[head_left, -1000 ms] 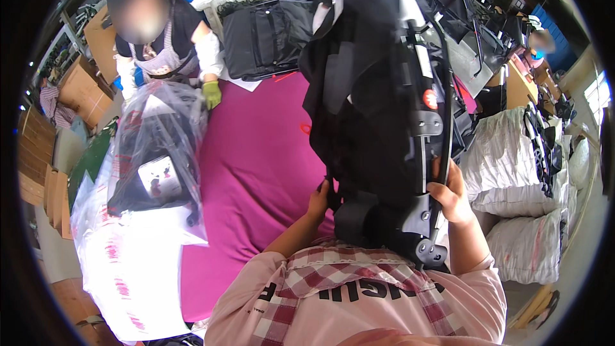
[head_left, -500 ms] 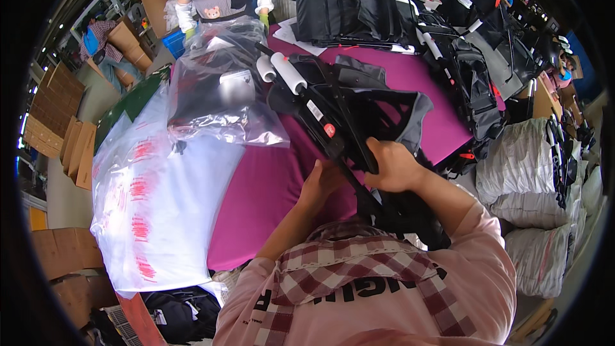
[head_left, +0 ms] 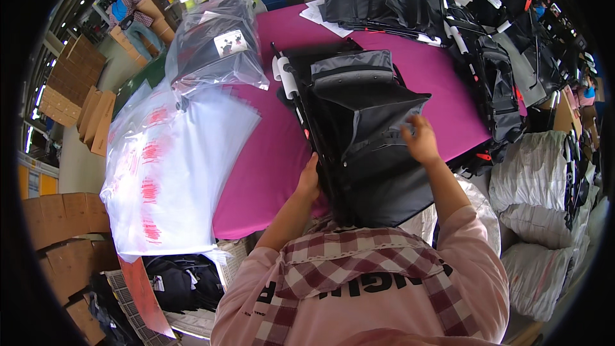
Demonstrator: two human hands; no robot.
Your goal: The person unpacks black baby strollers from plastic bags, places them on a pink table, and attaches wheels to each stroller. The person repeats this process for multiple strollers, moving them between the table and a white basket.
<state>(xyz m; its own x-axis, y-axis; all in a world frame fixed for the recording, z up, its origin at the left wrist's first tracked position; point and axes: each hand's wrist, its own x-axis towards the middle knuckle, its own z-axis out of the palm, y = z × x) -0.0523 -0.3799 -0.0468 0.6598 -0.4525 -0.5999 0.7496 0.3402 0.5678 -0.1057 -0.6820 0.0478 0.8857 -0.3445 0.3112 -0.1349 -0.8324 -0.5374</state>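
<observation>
A folded black stroller (head_left: 384, 173) with a fabric seat lies flat on the purple tabletop in front of me. Along its left side runs a black tube with white foam sleeves (head_left: 288, 79), and a grey-edged pocket (head_left: 354, 69) crosses its far part. My left hand (head_left: 309, 179) is closed around the left edge of the frame near its close end, fingers partly hidden behind it. Over the right side of the fabric, my right hand (head_left: 421, 140) is open, fingers apart, beside a grey flap. Whether its fingertips touch the cloth is hard to tell.
Clear plastic bags with red marks (head_left: 173, 154) lie stacked at left. Beyond them is a bagged black item (head_left: 214, 51), with a co-worker behind it. More folded frames (head_left: 378, 3) line the far and right sides. White sacks (head_left: 528, 173) stand right; cartons (head_left: 70, 218) left.
The stroller has been turned from standing on its side to lying flat, fabric facing up. My right hand has let go of the frame and moved right; my left hand stays at the left side.
</observation>
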